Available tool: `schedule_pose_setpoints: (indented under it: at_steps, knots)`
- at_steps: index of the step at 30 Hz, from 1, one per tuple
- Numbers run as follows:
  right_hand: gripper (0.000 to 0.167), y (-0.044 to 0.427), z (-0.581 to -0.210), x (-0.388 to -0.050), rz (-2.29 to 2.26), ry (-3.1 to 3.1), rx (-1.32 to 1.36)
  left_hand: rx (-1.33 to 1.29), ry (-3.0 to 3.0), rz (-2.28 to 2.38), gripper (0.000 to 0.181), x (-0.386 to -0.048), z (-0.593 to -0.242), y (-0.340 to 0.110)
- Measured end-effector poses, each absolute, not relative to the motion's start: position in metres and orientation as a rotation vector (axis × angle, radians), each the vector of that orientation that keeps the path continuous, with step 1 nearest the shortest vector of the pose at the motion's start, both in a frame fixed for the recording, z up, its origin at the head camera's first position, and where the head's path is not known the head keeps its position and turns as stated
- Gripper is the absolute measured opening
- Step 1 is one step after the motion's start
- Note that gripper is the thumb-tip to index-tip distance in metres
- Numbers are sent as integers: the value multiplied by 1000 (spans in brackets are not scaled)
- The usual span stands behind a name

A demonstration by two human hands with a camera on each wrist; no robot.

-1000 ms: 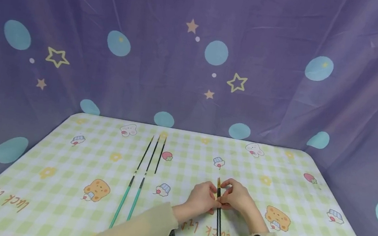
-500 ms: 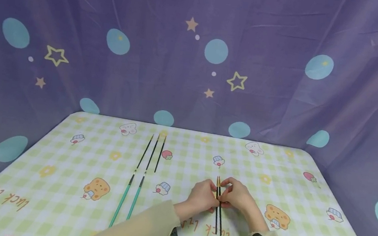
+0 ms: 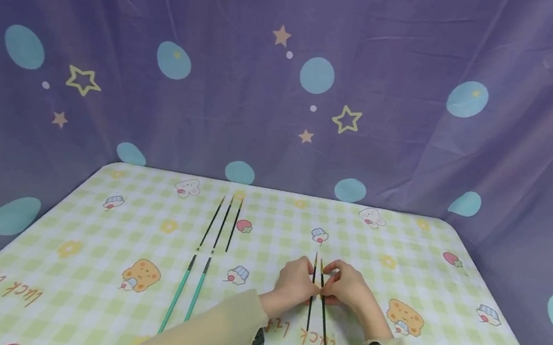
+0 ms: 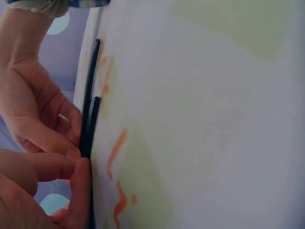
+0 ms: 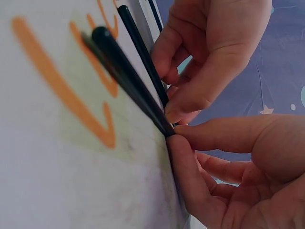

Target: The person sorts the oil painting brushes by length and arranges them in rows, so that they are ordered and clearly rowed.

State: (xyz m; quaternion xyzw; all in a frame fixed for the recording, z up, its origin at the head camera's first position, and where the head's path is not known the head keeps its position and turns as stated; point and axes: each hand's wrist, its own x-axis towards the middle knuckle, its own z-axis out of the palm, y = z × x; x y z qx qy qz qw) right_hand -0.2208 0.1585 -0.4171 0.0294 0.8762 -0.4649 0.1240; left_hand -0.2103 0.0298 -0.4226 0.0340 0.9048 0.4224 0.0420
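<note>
Two slim black-handled paintbrushes stand side by side between the hands, tips away from the person. My left hand (image 3: 296,281) pinches the left paintbrush (image 3: 309,314) between thumb and fingers. Beside it, my right hand (image 3: 347,286) pinches the right paintbrush (image 3: 323,322), which slants a little, its handle end to the right. In the right wrist view, thumb and forefinger of the right hand (image 5: 228,162) press on the nearer black handle (image 5: 131,78). Fingertips of both hands nearly meet. The hands cover the middle of both brushes.
On the left of the checked tablecloth (image 3: 112,244) lie more paintbrushes in a loose row: three thin black ones (image 3: 223,223) farther back, and two with green handles (image 3: 179,293) nearer. A purple patterned curtain (image 3: 241,122) hangs behind the table.
The two brushes, close together before, have come apart. The left hand has shifted its brush left and slightly away from the person; the right hand has hardly moved.
</note>
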Motion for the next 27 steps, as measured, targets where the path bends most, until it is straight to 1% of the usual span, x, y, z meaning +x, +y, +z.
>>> schedule_pose_setpoints:
  at_steps: [9, 14, 16, 27]
  knots:
    - [37, 158, -418, -223, -1341, 2544, 106, 212, 2851, 1124, 21, -218, -415, 27]
    - [36, 158, -418, -222, -1365, 2536, 98, 303, 2902, 983, 32, -221, -411, 29]
    - [36, 157, -418, -221, -1371, 2536, 95, 326, 2926, 946, 33, -221, -410, 29]
    - [38, 158, -418, -222, -1367, 2543, 89, 303, 2917, 810, 37, -226, -406, 30]
